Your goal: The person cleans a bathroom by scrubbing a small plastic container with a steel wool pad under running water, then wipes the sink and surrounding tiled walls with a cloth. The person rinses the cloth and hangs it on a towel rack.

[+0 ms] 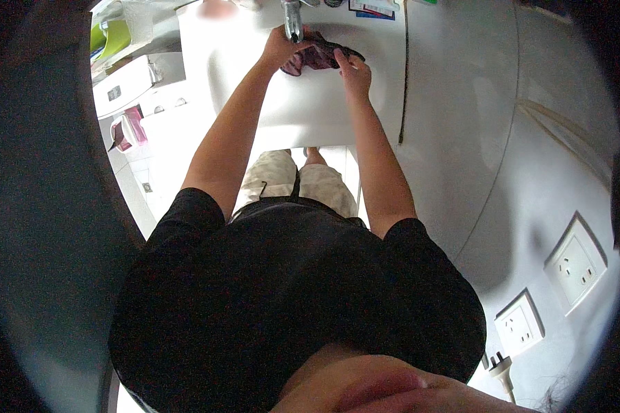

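Both my arms reach forward over a white washbasin (289,113). Stretched between my hands is a dark cloth (317,58), wet-looking, with reddish-purple parts; I cannot make out what kind of piece it is. My left hand (280,49) grips its left end, right beside the metal tap (293,24), with the fingers partly behind the spout. At the cloth's right end, my right hand (353,69) is closed on it, thumb on top. The cloth's middle sags a little toward the basin.
Small packages (373,8) lie at the basin's far right edge. To the left stand a white box (125,86), a pink and white pack (127,131) and a green item (108,39). On the right wall are sockets (576,263) and a loose plug (501,368).
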A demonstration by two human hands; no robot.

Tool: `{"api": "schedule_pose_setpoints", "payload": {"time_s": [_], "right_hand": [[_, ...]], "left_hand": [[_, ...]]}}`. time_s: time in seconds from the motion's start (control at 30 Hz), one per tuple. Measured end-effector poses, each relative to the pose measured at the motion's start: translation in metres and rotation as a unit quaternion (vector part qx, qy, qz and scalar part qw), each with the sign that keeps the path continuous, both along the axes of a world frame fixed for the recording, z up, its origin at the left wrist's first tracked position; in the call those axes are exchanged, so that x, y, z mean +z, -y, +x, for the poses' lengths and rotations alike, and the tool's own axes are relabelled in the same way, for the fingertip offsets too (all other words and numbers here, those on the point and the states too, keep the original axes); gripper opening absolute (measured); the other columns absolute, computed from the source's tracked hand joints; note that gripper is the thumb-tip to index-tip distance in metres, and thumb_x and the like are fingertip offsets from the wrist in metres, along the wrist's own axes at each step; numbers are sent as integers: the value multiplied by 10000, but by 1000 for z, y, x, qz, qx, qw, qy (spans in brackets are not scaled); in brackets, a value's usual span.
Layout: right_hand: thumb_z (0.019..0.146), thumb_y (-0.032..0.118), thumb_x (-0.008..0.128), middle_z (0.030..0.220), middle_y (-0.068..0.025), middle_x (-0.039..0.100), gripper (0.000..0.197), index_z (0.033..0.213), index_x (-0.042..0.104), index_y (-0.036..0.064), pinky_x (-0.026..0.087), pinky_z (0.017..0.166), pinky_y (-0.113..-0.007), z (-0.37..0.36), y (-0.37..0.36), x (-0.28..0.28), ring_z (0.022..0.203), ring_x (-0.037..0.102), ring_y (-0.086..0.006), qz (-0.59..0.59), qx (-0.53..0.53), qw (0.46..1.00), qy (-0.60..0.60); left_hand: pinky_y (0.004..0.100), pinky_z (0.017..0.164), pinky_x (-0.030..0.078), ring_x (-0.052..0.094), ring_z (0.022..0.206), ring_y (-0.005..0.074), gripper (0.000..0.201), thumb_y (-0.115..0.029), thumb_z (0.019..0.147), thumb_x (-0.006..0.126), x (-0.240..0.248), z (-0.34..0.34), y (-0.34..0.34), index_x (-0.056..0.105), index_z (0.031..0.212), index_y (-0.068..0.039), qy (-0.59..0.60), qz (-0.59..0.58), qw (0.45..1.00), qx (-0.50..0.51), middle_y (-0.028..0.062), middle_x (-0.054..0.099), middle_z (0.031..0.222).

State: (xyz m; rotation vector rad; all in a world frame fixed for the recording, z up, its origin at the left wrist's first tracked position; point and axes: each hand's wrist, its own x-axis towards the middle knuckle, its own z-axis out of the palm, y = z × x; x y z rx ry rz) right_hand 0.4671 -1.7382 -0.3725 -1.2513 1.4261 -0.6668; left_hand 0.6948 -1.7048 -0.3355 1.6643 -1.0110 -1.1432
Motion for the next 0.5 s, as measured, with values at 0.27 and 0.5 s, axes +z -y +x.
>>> {"api": "schedule_pose_setpoints", "payload": {"time_s": [0.27, 0.5], "right_hand": [[942, 367, 742, 988, -160, 735, 400, 1122, 711, 11, 553, 816, -421, -18, -5, 45, 904, 715, -328, -110, -57, 982, -142], [838, 135, 761, 1336, -230, 588, 634, 1400, 506, -9, 398, 1096, -545, -34, -20, 17, 1234, 567, -414, -258, 110, 900, -333]], "left_hand": [[350, 809, 547, 670, 866, 161, 402, -347, 905, 813, 13, 38, -7, 749, 1158, -42, 42, 105, 993, -40, 79, 753, 989], [316, 799, 544, 646, 899, 164, 322, -293, 1077, 591, 44, 4, -54, 550, 1248, -24, -393, -112, 859, 309, 73, 661, 1031]]}}
